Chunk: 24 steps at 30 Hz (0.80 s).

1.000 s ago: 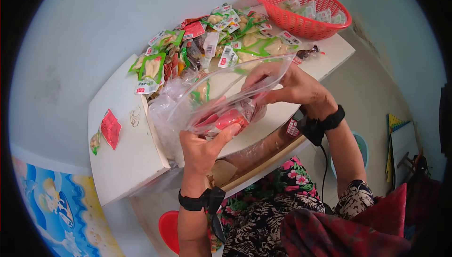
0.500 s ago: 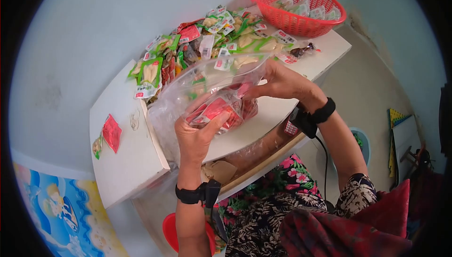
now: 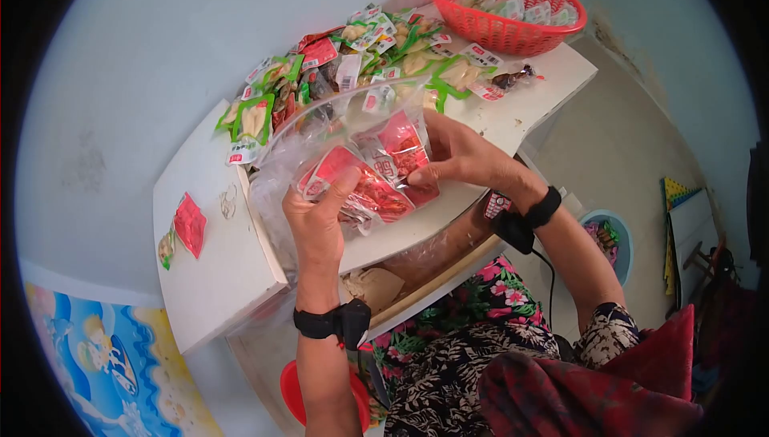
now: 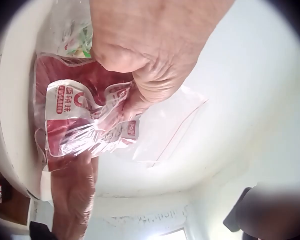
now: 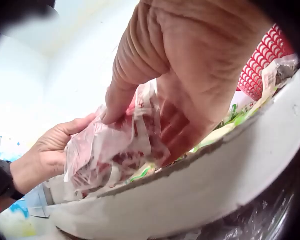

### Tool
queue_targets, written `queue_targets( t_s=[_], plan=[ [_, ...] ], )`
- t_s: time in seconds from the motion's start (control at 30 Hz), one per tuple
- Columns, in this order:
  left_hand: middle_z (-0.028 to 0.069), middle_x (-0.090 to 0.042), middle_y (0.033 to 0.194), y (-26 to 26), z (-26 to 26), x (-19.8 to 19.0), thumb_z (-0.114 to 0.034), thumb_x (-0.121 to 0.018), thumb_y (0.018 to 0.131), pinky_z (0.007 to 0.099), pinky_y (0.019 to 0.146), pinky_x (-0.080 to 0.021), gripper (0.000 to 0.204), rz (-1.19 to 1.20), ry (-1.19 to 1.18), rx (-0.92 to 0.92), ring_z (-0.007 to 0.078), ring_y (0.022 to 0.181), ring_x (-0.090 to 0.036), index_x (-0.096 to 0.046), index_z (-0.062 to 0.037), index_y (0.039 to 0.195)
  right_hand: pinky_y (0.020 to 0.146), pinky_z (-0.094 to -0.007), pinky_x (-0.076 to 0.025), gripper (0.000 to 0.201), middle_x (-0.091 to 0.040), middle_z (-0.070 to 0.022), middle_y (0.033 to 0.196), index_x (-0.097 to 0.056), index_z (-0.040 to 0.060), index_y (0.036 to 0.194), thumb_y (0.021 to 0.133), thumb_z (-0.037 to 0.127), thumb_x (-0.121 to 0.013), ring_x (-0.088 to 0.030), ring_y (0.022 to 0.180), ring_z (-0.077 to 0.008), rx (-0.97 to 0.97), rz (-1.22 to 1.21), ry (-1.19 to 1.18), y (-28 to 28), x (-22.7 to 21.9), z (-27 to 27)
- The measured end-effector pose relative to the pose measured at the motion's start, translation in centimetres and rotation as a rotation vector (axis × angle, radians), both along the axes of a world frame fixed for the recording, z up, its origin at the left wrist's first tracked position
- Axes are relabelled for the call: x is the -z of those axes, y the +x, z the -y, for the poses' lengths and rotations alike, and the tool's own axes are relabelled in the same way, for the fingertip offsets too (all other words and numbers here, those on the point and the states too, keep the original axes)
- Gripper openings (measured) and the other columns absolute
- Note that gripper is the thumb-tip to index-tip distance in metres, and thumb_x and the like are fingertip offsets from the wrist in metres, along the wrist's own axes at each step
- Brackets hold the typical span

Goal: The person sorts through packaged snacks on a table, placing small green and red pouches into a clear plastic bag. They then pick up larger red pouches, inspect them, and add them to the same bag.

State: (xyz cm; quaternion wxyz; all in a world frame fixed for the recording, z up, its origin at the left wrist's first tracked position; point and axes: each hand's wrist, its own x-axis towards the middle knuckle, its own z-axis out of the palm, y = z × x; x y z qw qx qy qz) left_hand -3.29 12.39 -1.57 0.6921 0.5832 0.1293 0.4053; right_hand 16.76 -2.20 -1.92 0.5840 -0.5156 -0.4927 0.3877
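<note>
Both hands hold a clear zip bag (image 3: 288,142) over the front of the table. Red-and-white snack packets (image 3: 370,189) lie side by side in its lower part, facing up. The left hand (image 3: 315,225) grips the left end, thumb across the front of a packet. At the other end the right hand (image 3: 469,153) pinches the bag and a packet, thumb in front and fingers behind. In the left wrist view the plastic is creased around the left thumb, and a packet's white label (image 4: 65,102) shows. The bag's zip edge arcs above the packets.
A heap of snack packets (image 3: 344,60) covers the back of the white table (image 3: 216,293). A red basket (image 3: 513,32) with packets stands at the back right. One loose red packet (image 3: 190,225) lies at left. An open drawer (image 3: 424,273) is below; a blue basin (image 3: 621,257) is on the floor.
The right hand has come out of the bag's mouth area and moved left and down to the packets' right end. The packets have turned from bunched to flat, facing up.
</note>
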Motion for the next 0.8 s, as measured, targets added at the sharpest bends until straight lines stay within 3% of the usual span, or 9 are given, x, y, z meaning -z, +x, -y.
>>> queue_targets(
  t_s=[0.2, 0.3, 0.43, 0.5, 0.53, 0.57, 0.67, 0.8],
  plan=[
    [0.0087, -0.074, 0.111, 0.1, -0.3, 0.4, -0.005, -0.082, 0.089, 0.0346, 0.089, -0.06, 0.04, 0.047, -0.295, -0.032, 0.0177, 0.099, -0.072, -0.067, -0.0004, 0.126, 0.101, -0.0314, -0.049, 0.072, -0.065, -0.0099, 0.13, -0.05, -0.0051, 0.145, 0.089, 0.026, -0.084, -0.061, 0.117, -0.0152, 0.053, -0.085, -0.037, -2.1, -0.9, 1.7],
    [0.0076, -0.072, 0.115, 0.7, 0.5, -0.4, -0.009, -0.082, 0.091, 0.0342, 0.091, -0.058, 0.041, 0.084, -0.416, 0.039, 0.0178, 0.103, -0.071, -0.065, -0.0018, 0.128, 0.095, -0.0299, -0.051, 0.069, -0.065, -0.008, 0.121, -0.052, -0.0054, 0.14, 0.088, 0.026, -0.085, -0.061, 0.109, -0.0137, 0.196, 0.079, -0.117, -2.0, -1.6, 1.8],
    [0.0077, -0.068, 0.124, 1.1, 1.5, 0.2, -0.012, -0.081, 0.092, 0.0349, 0.098, -0.054, 0.051, 0.044, -0.32, 0.034, 0.0176, 0.111, -0.067, -0.058, -0.0024, 0.136, 0.087, -0.0277, -0.051, 0.063, -0.063, -0.0045, 0.111, -0.055, -0.0053, 0.132, 0.087, 0.027, -0.085, -0.06, 0.1, -0.0108, 0.35, 0.138, -0.054, -2.3, -1.8, 1.6],
    [0.0079, -0.066, 0.128, 1.5, 3.4, -0.3, -0.013, -0.082, 0.092, 0.0355, 0.101, -0.051, 0.057, 0.042, -0.251, 0.011, 0.0176, 0.117, -0.064, -0.053, -0.0025, 0.14, 0.069, -0.0278, -0.044, 0.052, -0.056, -0.0026, 0.091, -0.055, -0.0039, 0.116, 0.085, 0.026, -0.084, -0.05, 0.081, -0.0092, 0.424, 0.156, 0.088, -2.8, -1.5, 1.2],
    [0.009, -0.059, 0.137, 1.3, 3.6, -0.2, -0.014, -0.085, 0.089, 0.0367, 0.106, -0.048, 0.074, -0.008, -0.209, 0.037, 0.0194, 0.126, -0.058, -0.042, -0.0045, 0.149, 0.064, -0.0278, -0.042, 0.05, -0.054, -0.0024, 0.086, -0.055, -0.0037, 0.113, 0.084, 0.026, -0.084, -0.048, 0.075, -0.0089, 0.45, 0.187, 0.118, -3.2, -1.4, 1.2],
    [0.0091, -0.057, 0.138, 1.3, 4.1, -0.3, -0.012, -0.086, 0.087, 0.0371, 0.107, -0.048, 0.078, -0.002, -0.19, 0.023, 0.0202, 0.127, -0.058, -0.04, -0.0052, 0.15, 0.059, -0.0279, -0.04, 0.047, -0.052, -0.0021, 0.08, -0.055, -0.0036, 0.109, 0.084, 0.025, -0.083, -0.045, 0.069, -0.0086, 0.478, 0.217, 0.148, -3.5, -1.4, 1.3],
    [0.0094, -0.051, 0.143, 1.5, 4.9, -0.6, -0.005, -0.089, 0.08, 0.0395, 0.112, -0.046, 0.094, 0.006, -0.167, 0.011, 0.0229, 0.13, -0.054, -0.033, -0.0075, 0.154, 0.057, -0.0287, -0.041, 0.044, -0.057, -0.0059, 0.081, -0.055, -0.0042, 0.116, 0.087, 0.018, -0.08, -0.047, 0.067, -0.0092, 0.521, 0.391, 0.164, -5.1, -2.5, 2.2],
    [0.0106, -0.053, 0.139, 1.2, 4.3, -0.7, -0.002, -0.088, 0.079, 0.0377, 0.107, -0.051, 0.091, -0.005, -0.168, 0.04, 0.0221, 0.125, -0.058, -0.034, -0.0057, 0.153, 0.06, -0.03, -0.046, 0.049, -0.066, -0.0086, 0.089, -0.055, -0.0034, 0.126, 0.088, 0.014, -0.08, -0.054, 0.071, -0.0102, 0.487, 0.353, 0.236, -5.8, -2.4, 2.3]
  ],
)
